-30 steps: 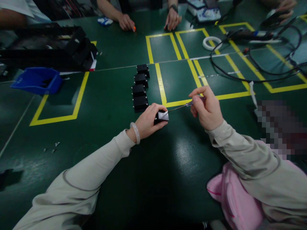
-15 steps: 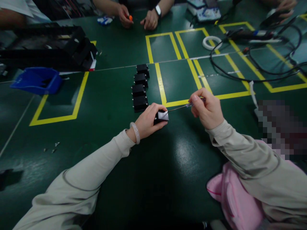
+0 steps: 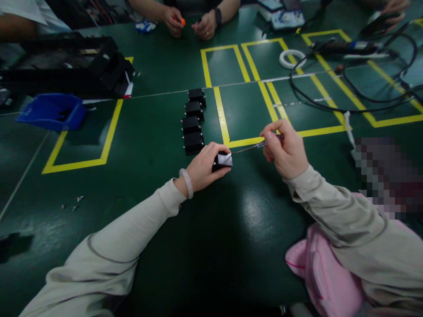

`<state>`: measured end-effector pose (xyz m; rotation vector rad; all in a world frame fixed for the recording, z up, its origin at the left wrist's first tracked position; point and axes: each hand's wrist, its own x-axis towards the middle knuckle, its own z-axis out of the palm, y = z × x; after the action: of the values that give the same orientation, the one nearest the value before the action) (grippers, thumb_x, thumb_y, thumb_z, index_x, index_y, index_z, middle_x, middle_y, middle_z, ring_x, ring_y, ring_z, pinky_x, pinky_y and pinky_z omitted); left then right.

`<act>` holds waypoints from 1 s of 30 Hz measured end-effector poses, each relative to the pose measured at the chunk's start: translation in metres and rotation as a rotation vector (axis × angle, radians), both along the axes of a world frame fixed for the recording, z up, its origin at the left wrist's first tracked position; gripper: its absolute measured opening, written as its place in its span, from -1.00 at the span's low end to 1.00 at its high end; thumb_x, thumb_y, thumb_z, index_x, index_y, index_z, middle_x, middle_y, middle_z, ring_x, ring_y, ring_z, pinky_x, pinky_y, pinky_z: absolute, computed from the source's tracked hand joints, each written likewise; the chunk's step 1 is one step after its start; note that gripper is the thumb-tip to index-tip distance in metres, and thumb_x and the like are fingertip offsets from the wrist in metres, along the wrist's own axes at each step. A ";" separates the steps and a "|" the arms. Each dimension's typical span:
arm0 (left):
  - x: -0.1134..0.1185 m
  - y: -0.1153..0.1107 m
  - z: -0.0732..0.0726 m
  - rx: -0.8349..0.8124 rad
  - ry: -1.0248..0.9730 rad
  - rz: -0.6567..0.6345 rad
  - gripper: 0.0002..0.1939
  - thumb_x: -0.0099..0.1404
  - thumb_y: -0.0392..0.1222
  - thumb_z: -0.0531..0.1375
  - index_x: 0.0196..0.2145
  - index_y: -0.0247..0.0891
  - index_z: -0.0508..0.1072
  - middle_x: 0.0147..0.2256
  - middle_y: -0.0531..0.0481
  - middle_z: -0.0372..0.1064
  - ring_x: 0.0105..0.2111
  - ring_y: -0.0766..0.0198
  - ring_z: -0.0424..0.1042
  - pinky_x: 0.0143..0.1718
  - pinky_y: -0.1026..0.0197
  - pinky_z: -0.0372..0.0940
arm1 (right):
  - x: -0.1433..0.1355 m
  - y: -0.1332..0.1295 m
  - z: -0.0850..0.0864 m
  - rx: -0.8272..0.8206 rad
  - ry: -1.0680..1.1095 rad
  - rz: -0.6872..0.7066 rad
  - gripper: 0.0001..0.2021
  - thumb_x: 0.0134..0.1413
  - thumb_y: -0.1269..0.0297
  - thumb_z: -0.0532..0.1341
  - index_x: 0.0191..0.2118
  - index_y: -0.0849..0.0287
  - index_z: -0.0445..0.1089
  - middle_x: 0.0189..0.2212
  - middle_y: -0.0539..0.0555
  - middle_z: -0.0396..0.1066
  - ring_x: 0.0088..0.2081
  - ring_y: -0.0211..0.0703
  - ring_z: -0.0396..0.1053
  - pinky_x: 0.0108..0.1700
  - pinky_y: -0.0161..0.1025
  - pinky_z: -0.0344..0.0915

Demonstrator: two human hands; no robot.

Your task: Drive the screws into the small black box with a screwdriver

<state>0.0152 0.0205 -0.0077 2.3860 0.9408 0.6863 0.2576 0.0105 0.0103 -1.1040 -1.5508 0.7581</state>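
Note:
My left hand [image 3: 204, 168] is closed around a small black block [image 3: 216, 163] with a pale face on its right side, holding it on the green table [image 3: 211, 246]. My right hand [image 3: 284, 149] grips the handle of a screwdriver [image 3: 246, 149]. Its thin shaft slants down to the left, and the tip meets the block at its pale side; the exact contact point is too small to tell. Just beyond my left hand, several similar black blocks [image 3: 193, 124] with small screws at their sides stand in a row.
Loose screws [image 3: 78, 199] lie at the left. A blue bin [image 3: 53, 112] sits before a large black tray [image 3: 66, 66]. Black cable [image 3: 350, 110] and a white tape ring [image 3: 292, 59] lie at the right. A co-worker's hands [image 3: 206, 25] are across the table.
My hands, the block and the screwdriver are almost unmoved; my right hand has shifted very slightly. Across the table, the co-worker's hands have turned a little.

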 end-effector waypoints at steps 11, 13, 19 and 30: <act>0.000 0.000 0.000 -0.001 -0.005 -0.002 -0.67 0.34 -0.20 0.25 0.01 -0.25 0.29 -0.06 -0.14 0.35 -0.06 0.10 0.38 0.00 0.02 0.34 | 0.001 0.001 -0.001 0.003 0.012 -0.003 -0.73 0.32 -0.03 0.17 -0.28 0.05 0.28 -0.73 -0.17 0.12 -0.74 -0.33 0.13 -0.68 -0.26 0.03; 0.000 0.000 0.001 0.002 -0.004 -0.004 -0.67 0.34 -0.20 0.25 0.01 -0.26 0.29 -0.06 -0.14 0.35 -0.06 0.10 0.38 0.00 0.02 0.34 | 0.001 0.001 -0.001 0.005 0.029 0.008 -0.73 0.30 -0.04 0.19 -0.23 0.04 0.28 -0.72 -0.17 0.15 -0.72 -0.32 0.15 -0.67 -0.26 0.07; 0.000 0.000 -0.001 0.003 -0.003 -0.001 -0.67 0.34 -0.20 0.26 0.01 -0.24 0.28 -0.06 -0.13 0.35 -0.05 0.10 0.38 0.00 0.02 0.34 | 0.002 0.001 -0.001 -0.014 -0.003 -0.003 -0.67 0.32 -0.07 0.15 -0.34 0.06 0.28 -0.76 -0.18 0.08 -0.75 -0.35 0.11 -0.69 -0.27 0.01; 0.000 -0.001 0.000 0.013 -0.009 -0.005 -0.66 0.32 -0.23 0.25 0.01 -0.28 0.29 -0.06 -0.14 0.35 -0.06 0.10 0.38 0.00 0.02 0.33 | 0.001 0.001 0.000 -0.009 -0.005 -0.011 -0.66 0.29 -0.09 0.18 -0.35 0.05 0.26 -0.75 -0.18 0.11 -0.75 -0.34 0.11 -0.70 -0.27 0.00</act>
<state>0.0157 0.0198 -0.0072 2.3939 0.9291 0.7025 0.2582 0.0116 0.0101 -1.1209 -1.5461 0.7562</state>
